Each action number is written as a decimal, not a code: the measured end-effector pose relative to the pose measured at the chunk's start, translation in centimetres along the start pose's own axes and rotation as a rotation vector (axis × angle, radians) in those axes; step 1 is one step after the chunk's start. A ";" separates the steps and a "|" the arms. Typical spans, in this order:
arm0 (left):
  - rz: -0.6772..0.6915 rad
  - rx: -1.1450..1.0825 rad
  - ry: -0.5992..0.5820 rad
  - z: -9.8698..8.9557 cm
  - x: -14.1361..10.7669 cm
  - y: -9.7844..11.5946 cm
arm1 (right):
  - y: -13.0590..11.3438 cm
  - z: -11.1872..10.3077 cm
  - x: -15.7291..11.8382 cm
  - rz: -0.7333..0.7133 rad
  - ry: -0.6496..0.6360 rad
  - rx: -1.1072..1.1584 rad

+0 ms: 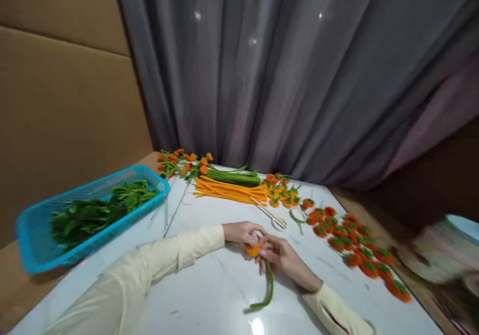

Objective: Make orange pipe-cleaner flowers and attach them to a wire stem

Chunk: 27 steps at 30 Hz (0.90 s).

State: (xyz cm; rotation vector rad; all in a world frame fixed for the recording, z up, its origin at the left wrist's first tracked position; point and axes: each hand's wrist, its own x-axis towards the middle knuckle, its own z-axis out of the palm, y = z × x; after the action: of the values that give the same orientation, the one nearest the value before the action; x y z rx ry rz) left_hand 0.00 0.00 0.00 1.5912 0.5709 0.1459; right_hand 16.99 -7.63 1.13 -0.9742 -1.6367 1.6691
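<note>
Both my hands meet over the middle of the white table (209,295). My left hand (242,233) and my right hand (279,256) together pinch a small orange pipe-cleaner piece (252,249). A green pipe-cleaner stem (268,289) hangs from my right hand and curls down onto the table. Both sleeves are cream coloured. A row of several finished orange fruits with green tops (355,250) lies to the right of my hands.
A blue basket (33,230) of green leaves stands at the left. At the back lie orange pipe cleaners (228,190), green ones (234,176), stemmed orange flowers (179,163) and scissors (275,218). Grey curtain behind; a blurred object (437,255) at the right edge.
</note>
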 end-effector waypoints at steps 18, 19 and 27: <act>-0.096 0.015 0.005 0.2 -0.7 1.4 | 0.1 0.7 -0.4 -0.133 0.081 -0.495; -0.091 0.007 0.002 0.2 -0.7 1.4 | 0.1 0.7 -0.4 -0.137 0.077 -0.496; 0.009 -0.175 -0.088 -0.7 -1.5 0.7 | -0.1 1.1 -0.7 -0.083 0.139 -0.285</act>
State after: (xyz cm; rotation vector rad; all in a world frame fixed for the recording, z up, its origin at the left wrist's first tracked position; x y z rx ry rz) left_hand -1.40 -0.02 1.13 1.4232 0.4695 0.1281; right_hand 16.45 -8.77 1.28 -1.1144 -1.8254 1.3065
